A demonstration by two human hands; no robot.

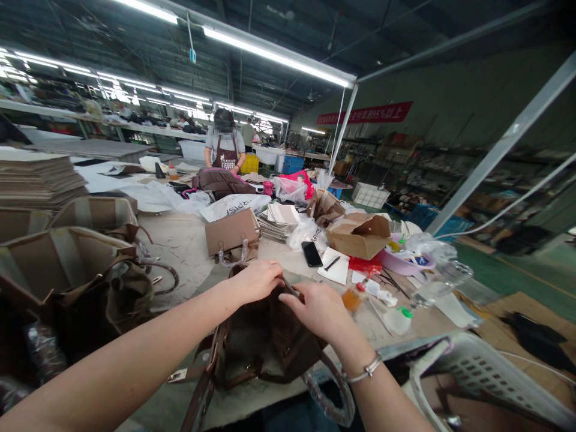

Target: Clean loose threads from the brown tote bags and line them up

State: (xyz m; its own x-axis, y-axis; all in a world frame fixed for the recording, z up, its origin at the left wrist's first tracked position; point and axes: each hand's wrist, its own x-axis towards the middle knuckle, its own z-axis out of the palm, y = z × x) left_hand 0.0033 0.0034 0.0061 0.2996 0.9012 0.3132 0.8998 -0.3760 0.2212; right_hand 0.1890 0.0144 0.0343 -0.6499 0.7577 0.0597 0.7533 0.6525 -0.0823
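Observation:
A brown handbag [243, 345] stands with its mouth towards me on the table, its dark inside showing. My left hand [263, 281] reaches over to the bag's far rim, its fingers curled down and closed on the edge. On the same rim, a little to the right, is my right hand [321, 309]; its thumb lies on the inner side and its other fingers are mostly hidden behind the edge. One plastic-wrapped handle [335, 393] hangs out on the near right side. A metal clasp piece [177, 376] lies at the bag's left.
Several unfinished bags [67, 258] stand at left, beside stacked boards [38, 177]. A tan bag [231, 233] is beyond my hands. To the right are a phone [311, 254], a bottle of amber liquid [353, 298] and a white basket [490, 366]. A person [225, 144] works across the table.

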